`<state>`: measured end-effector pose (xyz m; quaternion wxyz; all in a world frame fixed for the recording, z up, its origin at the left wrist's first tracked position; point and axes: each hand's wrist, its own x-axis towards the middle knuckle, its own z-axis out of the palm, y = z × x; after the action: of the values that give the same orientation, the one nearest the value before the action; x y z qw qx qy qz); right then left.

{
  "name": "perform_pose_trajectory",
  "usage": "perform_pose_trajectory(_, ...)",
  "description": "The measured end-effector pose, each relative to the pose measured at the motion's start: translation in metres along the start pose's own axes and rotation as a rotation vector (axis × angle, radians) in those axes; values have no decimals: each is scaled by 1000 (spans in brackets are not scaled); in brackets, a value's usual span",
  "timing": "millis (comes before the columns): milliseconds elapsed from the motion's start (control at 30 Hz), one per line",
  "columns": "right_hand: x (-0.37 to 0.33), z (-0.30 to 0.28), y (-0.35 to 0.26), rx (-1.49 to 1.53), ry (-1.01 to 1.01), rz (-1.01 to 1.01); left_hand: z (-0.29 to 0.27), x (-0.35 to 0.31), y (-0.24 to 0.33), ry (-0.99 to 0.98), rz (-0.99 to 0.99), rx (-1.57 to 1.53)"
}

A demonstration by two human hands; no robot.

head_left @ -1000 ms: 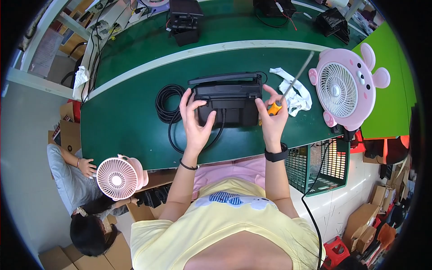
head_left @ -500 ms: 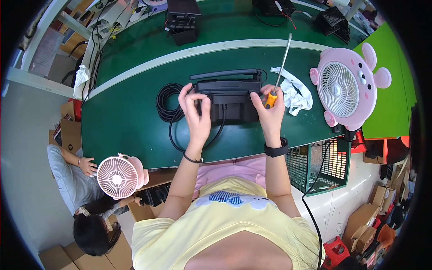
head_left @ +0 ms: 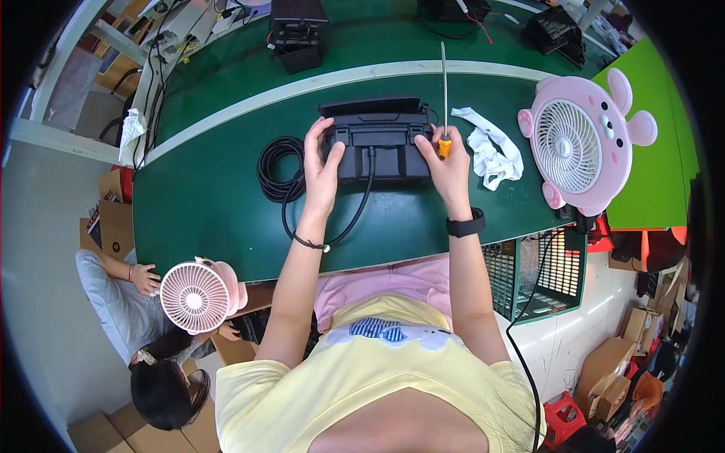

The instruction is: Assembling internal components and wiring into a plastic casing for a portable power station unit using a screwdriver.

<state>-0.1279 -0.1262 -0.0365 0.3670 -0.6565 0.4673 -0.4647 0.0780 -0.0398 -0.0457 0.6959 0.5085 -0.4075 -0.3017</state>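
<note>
A black plastic box [head_left: 385, 164] with a flat panel [head_left: 370, 107] along its far side rests on the green table. My left hand [head_left: 322, 172] is closed round its left end, thumb on the near face and fingers at the far left corner. My right hand [head_left: 448, 172] holds the right end, thumb pressed near the corner. Tucked in its fingers is a screwdriver [head_left: 445, 142] with an orange and black handle, its long shaft pointing away from me. From the box's near face a black cable [head_left: 365, 202] loops left to a coil [head_left: 266, 171].
A crumpled white cloth [head_left: 495, 160] and a pink animal-shaped fan [head_left: 596, 143] stand right. A smaller pink fan [head_left: 198, 298] is at the near left edge, beside a co-worker [head_left: 162, 377]. Black devices [head_left: 297, 34] stand beyond the white divider [head_left: 340, 81]. A green crate [head_left: 547, 275] sits below.
The screwdriver has swung from leaning right to nearly upright. My left fingers have closed round the box's left end. The box's far panel now shows more of its face.
</note>
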Motion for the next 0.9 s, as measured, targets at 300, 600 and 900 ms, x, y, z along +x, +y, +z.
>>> perform_pose_trajectory(300, -18, -12, 3, -192, 129, -81, 2, -11, -5, 148, -8, -13)
perform_pose_trajectory(600, -109, -47, -48, -529, -240, -220, -4, -23, -24, 295, 95, 164)
perform_pose_trajectory(900, -107, -47, -50, -600, -252, -249, -3, -25, -27, 334, 70, 115)
